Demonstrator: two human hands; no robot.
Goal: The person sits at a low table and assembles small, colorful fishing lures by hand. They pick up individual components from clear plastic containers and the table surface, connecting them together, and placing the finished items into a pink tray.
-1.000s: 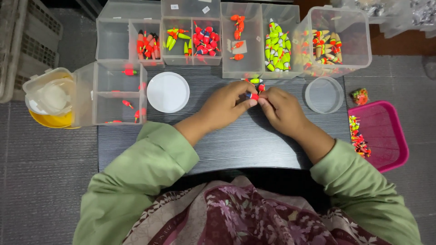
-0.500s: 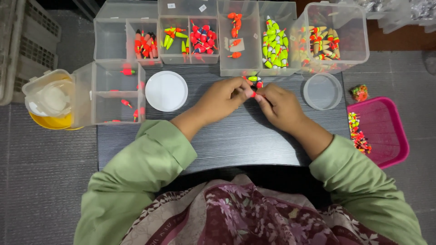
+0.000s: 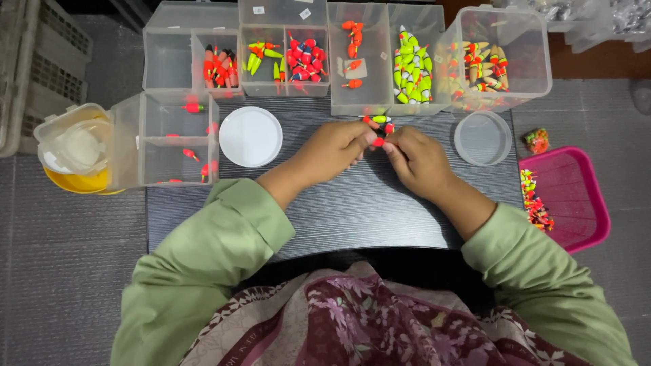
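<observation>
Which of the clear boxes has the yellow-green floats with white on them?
The tall clear box in the back row, just above the right hand. Its floats are mostly yellow-green and white; the neighbouring boxes hold mostly red or orange ones.

one head-worn camera, looking almost straight down over the dark surface [image 3: 352, 210], fairly close, clear bins along the top edge [image 3: 352, 61], green sleeves [image 3: 203, 271] filling the bottom of frame.

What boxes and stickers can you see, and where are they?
Clear boxes: back row, holding bright floats.
White stickers: small squares on the middle box's top edge.
Pink tray: right side, square.
Yellow tub: left side, clear lid.
</observation>
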